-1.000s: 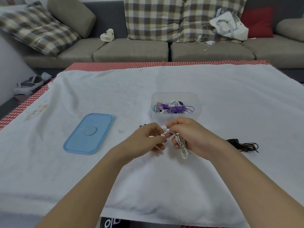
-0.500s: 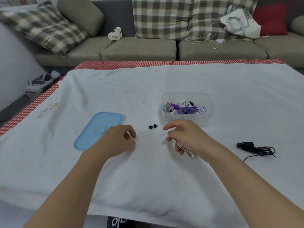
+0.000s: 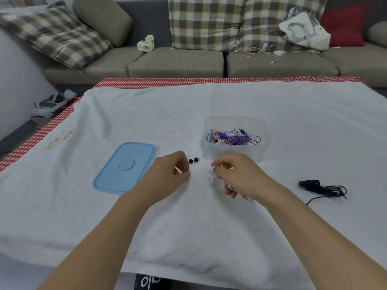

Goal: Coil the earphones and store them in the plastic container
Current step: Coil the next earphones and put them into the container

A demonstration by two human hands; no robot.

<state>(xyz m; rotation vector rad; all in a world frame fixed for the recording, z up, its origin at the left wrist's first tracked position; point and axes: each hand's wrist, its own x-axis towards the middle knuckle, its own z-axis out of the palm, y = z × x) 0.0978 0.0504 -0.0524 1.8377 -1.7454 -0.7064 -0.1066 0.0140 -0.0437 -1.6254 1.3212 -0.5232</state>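
Note:
My right hand (image 3: 240, 176) grips a bundle of white earphones (image 3: 244, 197); a coiled end sticks out below the fingers. My left hand (image 3: 167, 176) pinches a thin white piece, apparently the cable's free end, a hand's width to the left. The cable between the hands is hard to make out against the white cloth. Just beyond the hands stands the clear plastic container (image 3: 259, 151), holding several coiled earphones in purple, white and orange. Black earphones (image 3: 322, 188) lie loosely bundled on the cloth to the right.
The container's blue lid (image 3: 125, 167) lies flat left of my left hand. Two small black ear tips (image 3: 193, 160) sit between the hands and the container. A white cloth (image 3: 188, 227) covers the table; a sofa with cushions, a charger cable and a bag is behind.
My hands were together on the white earphones; the left hand has pulled away to the left, uncovering the two black ear tips. The camera has also shifted slightly.

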